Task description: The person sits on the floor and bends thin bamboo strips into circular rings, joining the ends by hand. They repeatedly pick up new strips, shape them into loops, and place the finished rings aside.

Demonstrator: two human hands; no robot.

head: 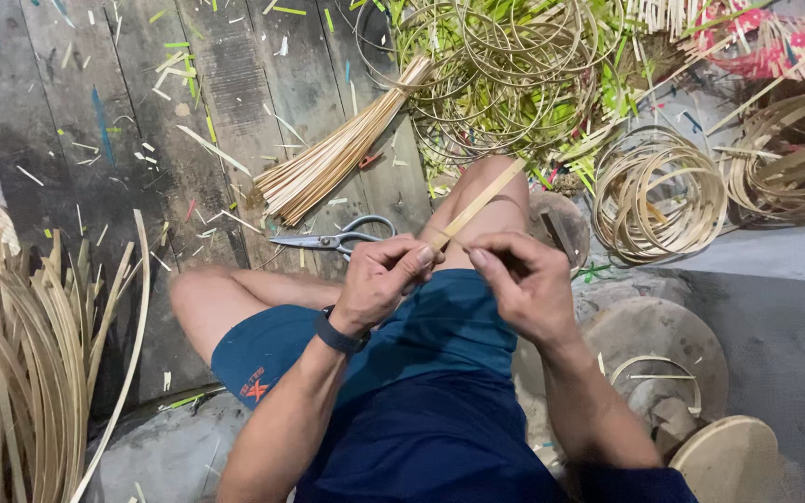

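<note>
Blue shorts (pixel 440 373) fill the bottom centre, smooth cloth. Just above, left hand (pixel 379 279) w/ dark wristband pinches a flat pale bamboo strip (pixel 477 203) thumb-to-forefinger; right hand (pixel 524 284) pinches its near end, fingers curled together. Strip slants off toward 1 o'clock. Steel scissors (pixel 337 238) lie on rough grey planks at 10 o'clock, splint bundle (pixel 337 154) beyond. Coiled rings (pixel 659 191) at 2 o'clock.

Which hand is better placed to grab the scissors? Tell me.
Probably the left hand: the scissors lie on the planks just beyond it, on its side. The right hand sits farther off; both hands pinch the bamboo strip.
</note>
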